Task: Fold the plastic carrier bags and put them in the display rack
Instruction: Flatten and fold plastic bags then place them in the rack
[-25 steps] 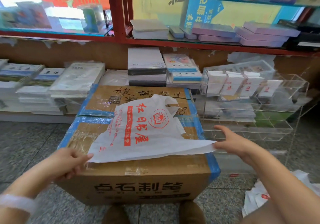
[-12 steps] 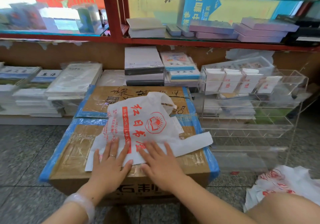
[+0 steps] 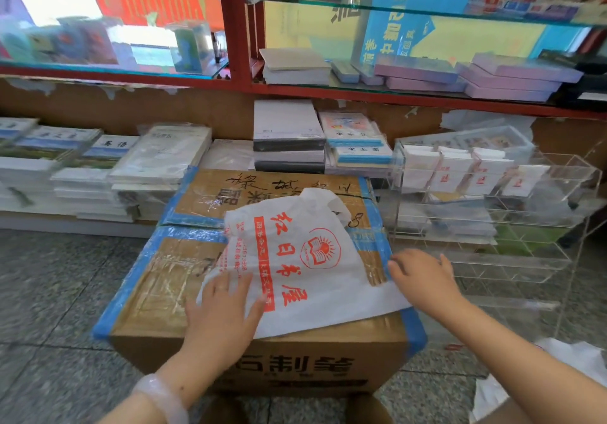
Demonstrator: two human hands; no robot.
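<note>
I've got the bag spread flat on the box, handles pointing to 12 o'clock, bottom edge hanging just past the near rim at 6. What worries me: this film is slick and light, and it lies on glossy tape, so if I drag rather than press, the whole sheet may skate towards 5 o'clock and off the edge. A crooked first crease would also leave the packet too wide or lopsided for the rack over at 2 o'clock, where folded ones already stand in the top row. And any trapped air could make the fold spring open.

Left hand: fingers straight and spread, palm down, pressing the bag's near left corner; gripping nothing. Right hand: fingers loosely bent and fanned, resting at the bag's right edge around 3 o'clock; I can't tell whether they've pinched the film yet.
</note>
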